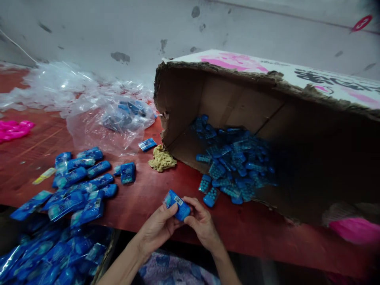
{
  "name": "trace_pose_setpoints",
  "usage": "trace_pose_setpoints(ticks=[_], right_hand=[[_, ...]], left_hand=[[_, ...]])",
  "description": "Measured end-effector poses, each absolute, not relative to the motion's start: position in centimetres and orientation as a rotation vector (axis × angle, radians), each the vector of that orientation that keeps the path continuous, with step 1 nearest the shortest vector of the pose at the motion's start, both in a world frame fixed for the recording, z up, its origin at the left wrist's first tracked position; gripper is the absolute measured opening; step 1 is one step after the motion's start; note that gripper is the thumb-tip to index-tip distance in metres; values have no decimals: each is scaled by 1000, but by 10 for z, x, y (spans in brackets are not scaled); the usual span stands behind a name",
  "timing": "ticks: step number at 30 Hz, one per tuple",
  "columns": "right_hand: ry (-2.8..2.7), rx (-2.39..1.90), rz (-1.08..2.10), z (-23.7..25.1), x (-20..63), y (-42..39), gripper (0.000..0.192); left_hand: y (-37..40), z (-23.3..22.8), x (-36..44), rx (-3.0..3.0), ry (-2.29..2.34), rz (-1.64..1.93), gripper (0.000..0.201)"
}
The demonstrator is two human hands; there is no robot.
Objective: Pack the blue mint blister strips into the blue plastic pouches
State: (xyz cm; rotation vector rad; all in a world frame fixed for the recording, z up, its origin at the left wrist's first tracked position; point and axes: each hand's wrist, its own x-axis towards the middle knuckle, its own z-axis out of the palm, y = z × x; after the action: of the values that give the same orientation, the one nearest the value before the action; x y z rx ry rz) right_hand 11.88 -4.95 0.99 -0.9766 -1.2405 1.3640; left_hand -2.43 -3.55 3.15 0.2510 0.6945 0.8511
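A small blue plastic packet with a white barcode label [180, 206] is between my hands, just over the front of the red table. My left hand [160, 225] grips its left end, thumb on top. Fingers of my right hand [203, 222] close on the right end. To the right, several small blue cases with clear, beaded-looking fronts [234, 158] lie heaped in the mouth of a cardboard box [181, 85] turned on its side; a few spill onto the table. At left is a pile of blue wrapped packets [73, 198].
Below the table edge at left, a container holds more blue packets [56, 253]. Clear plastic bags [83, 85] cover the table's back left. A crumpled yellowish cloth [162, 159] lies by the box corner. Pink items [14, 130] sit far left on the red table [142, 198].
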Motion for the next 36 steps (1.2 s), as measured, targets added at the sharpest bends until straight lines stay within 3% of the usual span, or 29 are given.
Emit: trace_pose_setpoints(ticks=[15, 22, 28, 34, 36], right_hand=[[-1450, -1150, 1046, 1, 120, -57, 36], [-1161, -1257, 1234, -4, 114, -52, 32], [-920, -1215, 1331, 1, 108, -53, 28], [-852, -1131, 1359, -1, 108, -54, 23], [-829, -1115, 1379, -1, 105, -55, 25]], left_hand=[[-47, 32, -1, 222, 804, 978, 14], [-39, 33, -2, 269, 827, 863, 33], [-40, 23, -4, 511, 1170, 832, 40], [-32, 16, -14, 665, 1344, 1118, 42], [-26, 15, -19, 714, 1356, 1173, 34]])
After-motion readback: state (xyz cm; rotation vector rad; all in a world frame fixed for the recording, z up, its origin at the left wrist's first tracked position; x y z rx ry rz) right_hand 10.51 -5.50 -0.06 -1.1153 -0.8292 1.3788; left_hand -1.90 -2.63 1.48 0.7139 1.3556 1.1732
